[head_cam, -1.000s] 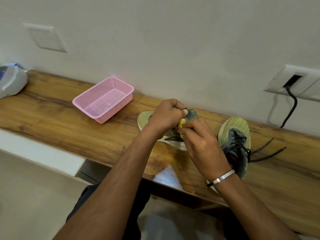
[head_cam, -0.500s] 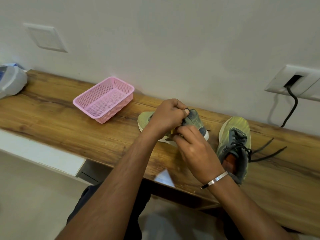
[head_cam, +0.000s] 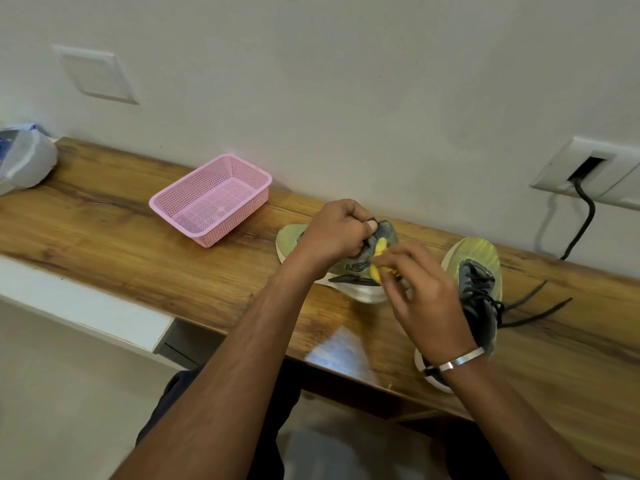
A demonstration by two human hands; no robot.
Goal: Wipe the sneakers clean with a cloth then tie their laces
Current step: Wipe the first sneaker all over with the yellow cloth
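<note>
Two grey sneakers with pale green toes stand on the wooden shelf. My left hand grips the collar of the left sneaker, which lies on its side. My right hand pinches a small yellow cloth against that shoe's grey side. The right sneaker stands upright to the right, partly hidden behind my right wrist. Its black laces trail loose over the wood.
An empty pink mesh basket sits left of the shoes. A whitish plastic container is at the shelf's far left end. A wall socket with a black cable is at the right. The wooden shelf runs along the wall.
My right hand has slid the yellow cloth to the right and down along the side of the left sneaker. My left hand keeps its grip on the collar.
</note>
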